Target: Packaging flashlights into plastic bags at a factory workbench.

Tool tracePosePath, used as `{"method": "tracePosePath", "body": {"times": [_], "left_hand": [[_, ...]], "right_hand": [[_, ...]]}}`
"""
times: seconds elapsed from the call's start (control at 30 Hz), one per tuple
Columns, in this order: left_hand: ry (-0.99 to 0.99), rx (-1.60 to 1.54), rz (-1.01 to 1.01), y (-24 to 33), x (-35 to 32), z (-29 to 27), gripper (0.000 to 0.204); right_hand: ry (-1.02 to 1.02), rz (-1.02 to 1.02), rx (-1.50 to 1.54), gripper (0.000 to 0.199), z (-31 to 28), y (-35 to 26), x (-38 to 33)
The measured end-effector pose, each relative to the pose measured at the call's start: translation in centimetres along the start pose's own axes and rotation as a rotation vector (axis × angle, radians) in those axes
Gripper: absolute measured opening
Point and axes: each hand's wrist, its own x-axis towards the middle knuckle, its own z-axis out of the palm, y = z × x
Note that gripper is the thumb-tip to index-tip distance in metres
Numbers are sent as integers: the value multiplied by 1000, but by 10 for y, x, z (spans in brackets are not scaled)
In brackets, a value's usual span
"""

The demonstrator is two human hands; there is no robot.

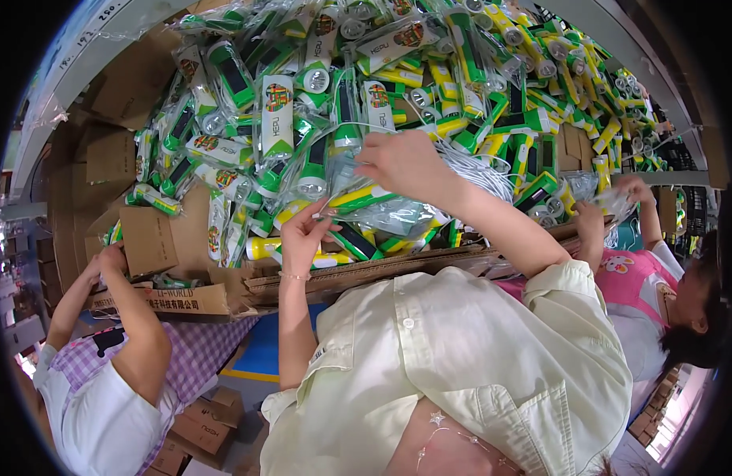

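My left hand (pixel 302 236) is closed in a pinch at the near edge of a pile of green, yellow and white flashlights. Something thin and pale is at its fingertips, too small to name. Farther up and to the right, my right hand (pixel 406 164) has its fingers drawn together; what they hold, if anything, is hidden. Below it lies a clear plastic bag (pixel 398 216), beside a yellow-and-green flashlight (pixel 358 198). A bundle of white cables (pixel 481 170) lies right of my right hand, partly behind my forearm. A flashlight with a dark panel (pixel 356 240) rests near my left fingers.
Many bagged flashlights (pixel 277 119) cover the work surface, with loose ones (pixel 576 83) at the far right. Cardboard (pixel 148 238) stands at the left. One co-worker's hands (pixel 104 262) work at the left; another's (pixel 612 202) handle clear plastic at the right.
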Motion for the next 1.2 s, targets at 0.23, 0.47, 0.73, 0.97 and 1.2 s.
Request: {"method": "tracePosePath", "body": {"times": [0.23, 0.47, 0.73, 0.97, 1.2], "left_hand": [[-15, 133, -132, 4, 4, -13, 31], [172, 257, 95, -8, 4, -9, 14], [188, 467, 368, 41, -3, 3, 4], [379, 207, 399, 101, -20, -9, 2], [688, 92, 564, 138, 1, -103, 2]], "right_hand": [[356, -241, 253, 18, 55, -50, 5], [301, -250, 246, 16, 52, -50, 7], [309, -259, 179, 15, 17, -53, 11], [355, -340, 336, 12, -12, 3, 11], [474, -111, 239, 15, -17, 34, 21]]}}
